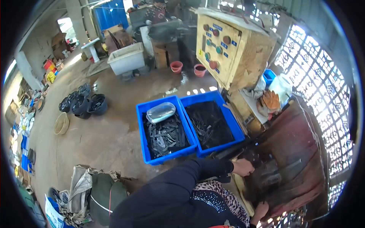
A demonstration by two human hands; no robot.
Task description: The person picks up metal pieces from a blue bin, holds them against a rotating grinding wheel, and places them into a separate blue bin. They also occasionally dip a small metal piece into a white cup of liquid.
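My left hand, at the end of a dark sleeve, is closed at the near edge of a dark, worn work surface. Lower down along the same edge, my right hand is also closed, its fingers pressed together. Whatever either hand grips is too dark and small to make out. Reddish-brown cloth drapes around the work surface. Beside my left arm stand two blue crates. The left crate holds dark flat strips and a clear plastic container. Thin black pieces lie in the right crate.
A yellowish control box with buttons stands above the crates. Orange gloves lie on a ledge beside it. Black buckets, a basket, a white tub and red buckets stand on the floor. Another person is far back.
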